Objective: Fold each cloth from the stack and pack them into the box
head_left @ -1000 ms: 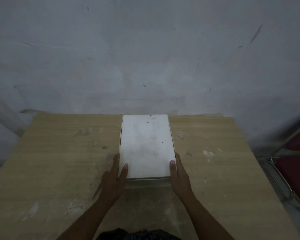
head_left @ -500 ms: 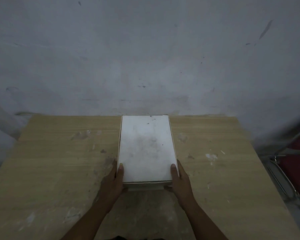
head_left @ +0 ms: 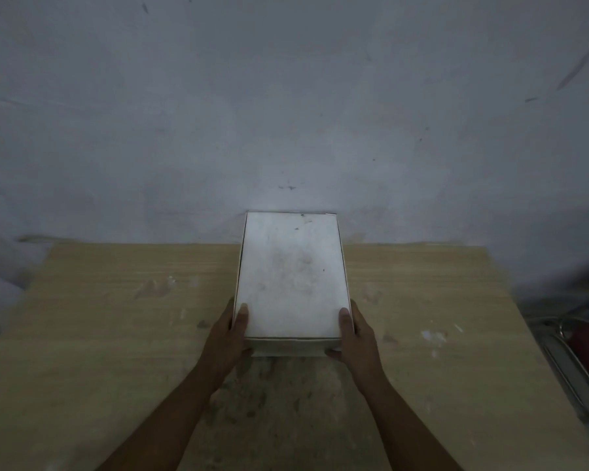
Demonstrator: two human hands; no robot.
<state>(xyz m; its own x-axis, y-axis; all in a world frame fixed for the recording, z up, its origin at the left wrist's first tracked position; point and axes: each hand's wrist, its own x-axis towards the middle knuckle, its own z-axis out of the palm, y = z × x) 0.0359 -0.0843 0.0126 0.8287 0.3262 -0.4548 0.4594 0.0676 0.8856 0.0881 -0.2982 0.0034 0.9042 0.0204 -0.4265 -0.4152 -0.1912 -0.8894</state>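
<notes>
I see the closed white box (head_left: 291, 273) held lengthwise above the middle of the bench (head_left: 116, 317). The left hand (head_left: 227, 338) and right hand (head_left: 357, 334) grip its near corners, thumbs on the lid, fingers (head_left: 355, 312) curled round the sides.

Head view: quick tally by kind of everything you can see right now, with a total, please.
Boxes: 1, the white box, lid closed
Hands: 2, left hand and right hand, both gripping the box
Tables: 1, the wooden table
Chairs: 1, the chair, partly in view at right
Total: 5
</notes>
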